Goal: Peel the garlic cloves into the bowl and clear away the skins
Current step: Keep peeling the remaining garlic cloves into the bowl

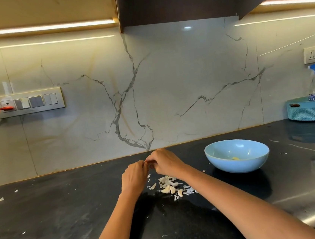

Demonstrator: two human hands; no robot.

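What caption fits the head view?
Both hands peel a clove above garlic; blue bowl on the right.

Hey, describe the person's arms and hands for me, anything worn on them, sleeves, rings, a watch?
Both forearms are bare as far as the picture shows, with no sleeves in view. The left hand and right hand wear no gloves, and no watch or bracelet shows at either wrist. The fingers are too small to tell about rings.
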